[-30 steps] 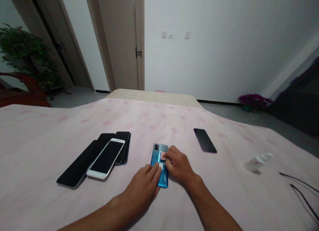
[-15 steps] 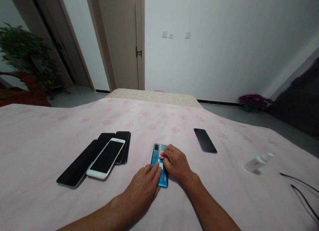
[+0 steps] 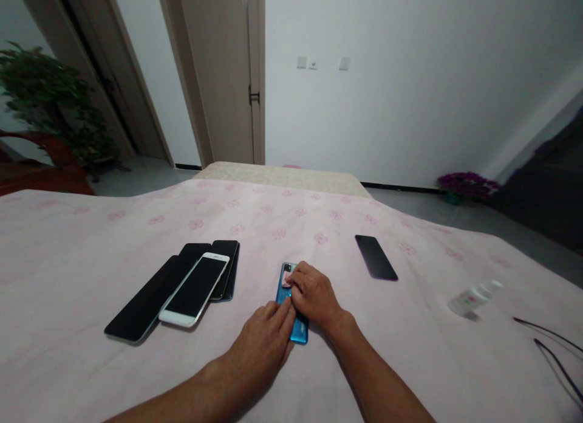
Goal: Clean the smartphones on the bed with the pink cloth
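Observation:
A blue phone (image 3: 299, 332) lies back side up on the pink flowered cloth (image 3: 319, 374), its camera block at the far end. My left hand (image 3: 266, 332) grips the phone's left side, fingers together near its middle. Fingertips of my right hand (image 3: 316, 292) pinch a small pink pad (image 3: 286, 279) against the phone's back, just below the camera. Much of the phone is hidden under both hands.
At the left, a white phone (image 3: 195, 289) overlaps several dark phones (image 3: 141, 301). One dark phone (image 3: 376, 257) lies right of centre. A white bottle (image 3: 473, 298) rests on its side near black cables (image 3: 558, 363) at the right.
My right hand has slid left and slightly away from me with the pink pad, toward the phone's camera. My left hand has barely moved.

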The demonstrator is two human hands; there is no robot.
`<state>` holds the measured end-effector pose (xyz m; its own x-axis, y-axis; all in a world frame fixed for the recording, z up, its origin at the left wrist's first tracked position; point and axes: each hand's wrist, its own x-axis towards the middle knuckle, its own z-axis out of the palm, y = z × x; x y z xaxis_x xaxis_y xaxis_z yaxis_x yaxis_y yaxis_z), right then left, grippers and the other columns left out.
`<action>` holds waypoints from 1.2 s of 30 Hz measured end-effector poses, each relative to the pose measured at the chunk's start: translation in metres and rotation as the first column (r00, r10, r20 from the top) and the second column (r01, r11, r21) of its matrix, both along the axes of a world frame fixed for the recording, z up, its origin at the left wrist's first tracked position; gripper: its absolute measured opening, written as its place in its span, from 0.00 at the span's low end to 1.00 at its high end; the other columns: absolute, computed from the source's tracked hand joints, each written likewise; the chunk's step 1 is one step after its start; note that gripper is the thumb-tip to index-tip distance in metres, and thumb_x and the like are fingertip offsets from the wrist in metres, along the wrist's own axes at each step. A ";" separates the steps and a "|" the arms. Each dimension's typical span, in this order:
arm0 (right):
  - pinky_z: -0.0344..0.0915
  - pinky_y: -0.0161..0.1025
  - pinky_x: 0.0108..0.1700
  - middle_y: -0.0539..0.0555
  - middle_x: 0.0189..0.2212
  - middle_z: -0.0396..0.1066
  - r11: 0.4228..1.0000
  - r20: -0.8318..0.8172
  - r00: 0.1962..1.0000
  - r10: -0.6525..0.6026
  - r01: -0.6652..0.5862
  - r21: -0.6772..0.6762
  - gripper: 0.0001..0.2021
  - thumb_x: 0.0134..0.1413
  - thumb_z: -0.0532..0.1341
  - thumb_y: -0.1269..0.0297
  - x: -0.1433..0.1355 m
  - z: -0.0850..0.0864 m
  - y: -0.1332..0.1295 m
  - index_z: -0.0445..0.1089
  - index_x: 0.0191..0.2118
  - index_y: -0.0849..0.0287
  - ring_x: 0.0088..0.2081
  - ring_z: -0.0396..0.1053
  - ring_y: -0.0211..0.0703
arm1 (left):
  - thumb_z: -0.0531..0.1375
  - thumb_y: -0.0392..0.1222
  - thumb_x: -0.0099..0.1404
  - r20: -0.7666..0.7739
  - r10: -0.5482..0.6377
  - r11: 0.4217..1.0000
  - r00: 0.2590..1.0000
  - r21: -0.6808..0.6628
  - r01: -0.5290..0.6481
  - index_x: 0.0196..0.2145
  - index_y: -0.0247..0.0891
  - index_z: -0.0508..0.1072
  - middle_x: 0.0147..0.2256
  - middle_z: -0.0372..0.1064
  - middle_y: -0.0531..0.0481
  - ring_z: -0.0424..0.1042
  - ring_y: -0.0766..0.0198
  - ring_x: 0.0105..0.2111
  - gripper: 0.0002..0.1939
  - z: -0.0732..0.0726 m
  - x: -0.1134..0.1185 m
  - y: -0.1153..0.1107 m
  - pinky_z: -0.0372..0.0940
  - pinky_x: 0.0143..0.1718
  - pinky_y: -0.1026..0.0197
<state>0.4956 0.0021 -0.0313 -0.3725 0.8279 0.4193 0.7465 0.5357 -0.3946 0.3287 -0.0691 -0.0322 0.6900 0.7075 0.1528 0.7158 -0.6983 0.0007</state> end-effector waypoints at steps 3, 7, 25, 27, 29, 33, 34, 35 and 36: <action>0.65 0.36 0.44 0.53 0.36 0.71 0.994 -0.030 0.994 -0.104 0.105 0.030 0.12 0.54 0.57 0.79 0.003 -0.003 0.005 0.75 0.36 0.57 0.39 0.69 0.42 | 0.54 0.38 0.70 0.009 0.008 1.000 1.000 0.025 -0.008 0.62 0.30 0.62 0.61 0.62 0.35 0.66 0.50 0.51 0.24 -0.003 -0.001 -0.001 0.63 0.52 0.49; 0.65 0.37 0.46 0.54 0.37 0.71 0.992 -0.057 0.992 -0.115 0.118 0.045 0.14 0.53 0.56 0.80 0.003 -0.003 0.007 0.75 0.38 0.57 0.41 0.68 0.43 | 0.54 0.37 0.70 0.012 -0.029 0.999 1.000 0.040 0.028 0.59 0.32 0.65 0.62 0.60 0.36 0.66 0.50 0.52 0.21 -0.006 -0.003 0.000 0.62 0.53 0.50; 0.66 0.37 0.45 0.53 0.37 0.70 1.000 -0.088 0.996 0.017 -0.014 0.025 0.15 0.50 0.57 0.82 0.000 -0.005 0.007 0.75 0.36 0.58 0.39 0.68 0.42 | 0.54 0.37 0.69 0.020 -0.036 0.998 0.999 0.044 0.036 0.58 0.34 0.66 0.62 0.60 0.36 0.66 0.51 0.53 0.20 -0.010 -0.005 0.000 0.62 0.53 0.49; 0.66 0.36 0.43 0.53 0.36 0.70 0.999 -0.078 0.996 0.048 -0.047 0.007 0.14 0.49 0.57 0.82 -0.001 -0.004 0.005 0.75 0.35 0.58 0.38 0.68 0.41 | 0.54 0.37 0.69 0.022 -0.033 0.999 0.999 0.020 0.033 0.58 0.35 0.66 0.62 0.61 0.37 0.66 0.51 0.52 0.20 -0.008 -0.004 0.000 0.62 0.53 0.49; 0.66 0.36 0.44 0.52 0.35 0.70 1.000 -0.068 0.997 0.027 -0.026 0.009 0.14 0.49 0.57 0.82 -0.001 -0.003 0.005 0.75 0.34 0.57 0.38 0.68 0.41 | 0.54 0.37 0.69 0.024 -0.029 1.000 0.999 0.005 0.029 0.59 0.36 0.65 0.62 0.60 0.37 0.65 0.51 0.53 0.21 -0.007 -0.004 0.000 0.62 0.53 0.49; 0.66 0.39 0.47 0.54 0.37 0.71 0.993 -0.075 0.992 -0.103 0.106 0.044 0.14 0.53 0.56 0.81 0.003 -0.003 0.010 0.75 0.37 0.58 0.41 0.68 0.43 | 0.54 0.36 0.69 0.014 -0.019 1.000 1.000 0.009 0.019 0.58 0.35 0.66 0.63 0.59 0.37 0.64 0.50 0.54 0.20 -0.006 -0.004 -0.001 0.62 0.54 0.49; 0.66 0.39 0.47 0.55 0.37 0.71 0.991 -0.077 0.990 -0.116 0.120 0.050 0.14 0.54 0.56 0.81 0.004 -0.003 0.011 0.75 0.38 0.58 0.42 0.68 0.44 | 0.54 0.36 0.69 0.014 -0.019 1.000 1.000 0.012 0.019 0.58 0.35 0.66 0.63 0.59 0.37 0.64 0.50 0.54 0.20 -0.006 -0.004 -0.001 0.62 0.54 0.49; 0.66 0.40 0.48 0.55 0.38 0.71 0.991 -0.076 0.991 -0.114 0.119 0.054 0.14 0.55 0.56 0.81 0.004 -0.004 0.011 0.75 0.39 0.57 0.42 0.67 0.44 | 0.54 0.36 0.69 0.015 -0.019 1.000 1.000 0.013 0.019 0.58 0.35 0.66 0.63 0.59 0.37 0.64 0.50 0.54 0.20 -0.006 -0.004 -0.001 0.62 0.54 0.49; 0.66 0.40 0.48 0.55 0.38 0.71 0.993 -0.072 0.992 -0.099 0.103 0.055 0.14 0.55 0.56 0.80 0.004 -0.004 0.011 0.75 0.39 0.57 0.42 0.67 0.44 | 0.54 0.36 0.69 0.017 -0.019 1.000 1.000 0.011 0.019 0.58 0.35 0.66 0.63 0.59 0.37 0.64 0.50 0.54 0.20 -0.007 -0.004 -0.001 0.62 0.54 0.49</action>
